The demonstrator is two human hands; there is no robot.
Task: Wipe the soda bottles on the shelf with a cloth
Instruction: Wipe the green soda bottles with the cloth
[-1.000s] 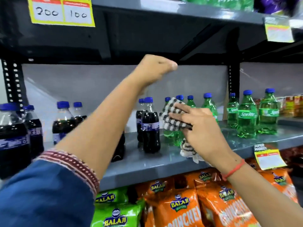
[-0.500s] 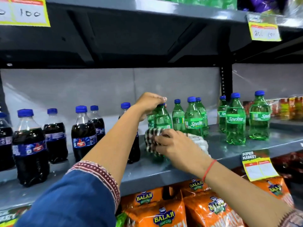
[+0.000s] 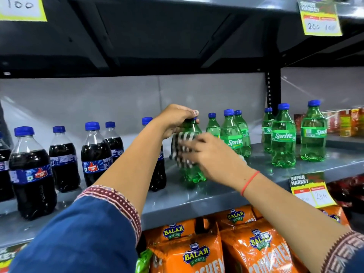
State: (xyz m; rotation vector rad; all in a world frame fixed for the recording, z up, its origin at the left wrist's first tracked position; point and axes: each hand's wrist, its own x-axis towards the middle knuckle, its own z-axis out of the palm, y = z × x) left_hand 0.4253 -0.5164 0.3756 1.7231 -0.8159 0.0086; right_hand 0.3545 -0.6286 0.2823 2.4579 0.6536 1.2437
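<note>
A green Sprite bottle (image 3: 192,172) stands near the front of the grey shelf (image 3: 197,201). My left hand (image 3: 177,118) grips its blue cap and neck from above. My right hand (image 3: 214,154) presses a black-and-white checked cloth (image 3: 182,148) against the bottle's middle; the cloth is motion-blurred. More green Sprite bottles (image 3: 283,138) stand to the right, and dark cola bottles (image 3: 32,172) with blue caps stand to the left.
An upper shelf (image 3: 177,26) hangs low overhead with yellow price tags (image 3: 319,18). Orange Balaji wafer bags (image 3: 187,253) fill the shelf below. A black upright post (image 3: 272,89) stands at the back right. Red boxes (image 3: 346,123) sit at the far right.
My left hand came down from mid-air onto the green bottle's cap. My right hand with the cloth shifted up along the bottle's body. The camera moved closer and to the left.
</note>
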